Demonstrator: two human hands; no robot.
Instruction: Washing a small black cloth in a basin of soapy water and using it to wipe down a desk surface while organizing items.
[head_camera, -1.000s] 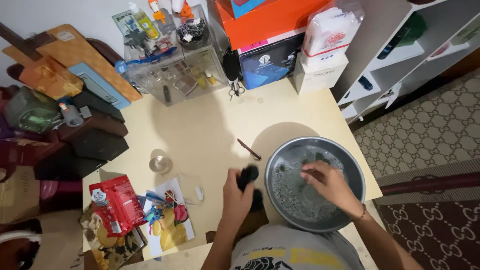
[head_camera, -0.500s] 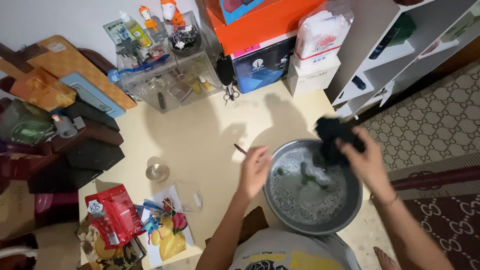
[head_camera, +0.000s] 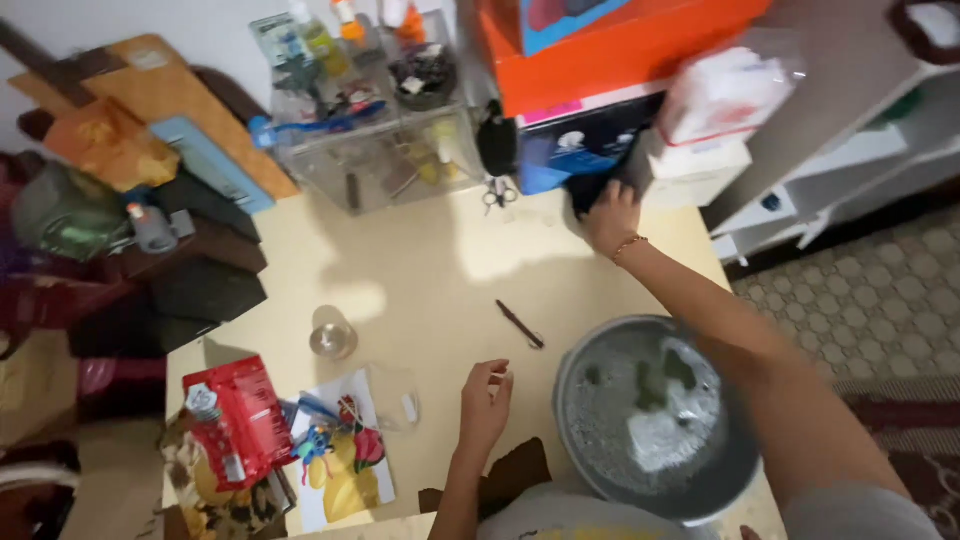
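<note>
Black cloth (head_camera: 592, 192) sits at the far edge of the desk (head_camera: 420, 260), bunched under my right hand (head_camera: 610, 215), whose fingers are closed on it; motion blur hides the exact grip. That arm reaches across the desk above a round metal basin (head_camera: 655, 420) of soapy water at the near right corner. My left hand (head_camera: 485, 400) hovers low over the desk near its front edge, fingers loosely curled and holding nothing. A dark pen (head_camera: 520, 324) lies between the two hands, apart from both. Left of the left hand are a small clear glass (head_camera: 333, 335), a colourful printed sheet (head_camera: 345, 455) and a red packet (head_camera: 235, 415). Behind the cloth stand a dark box (head_camera: 580, 150) under an orange box (head_camera: 610, 50), with small scissors (head_camera: 495, 193) just beside them.
</note>
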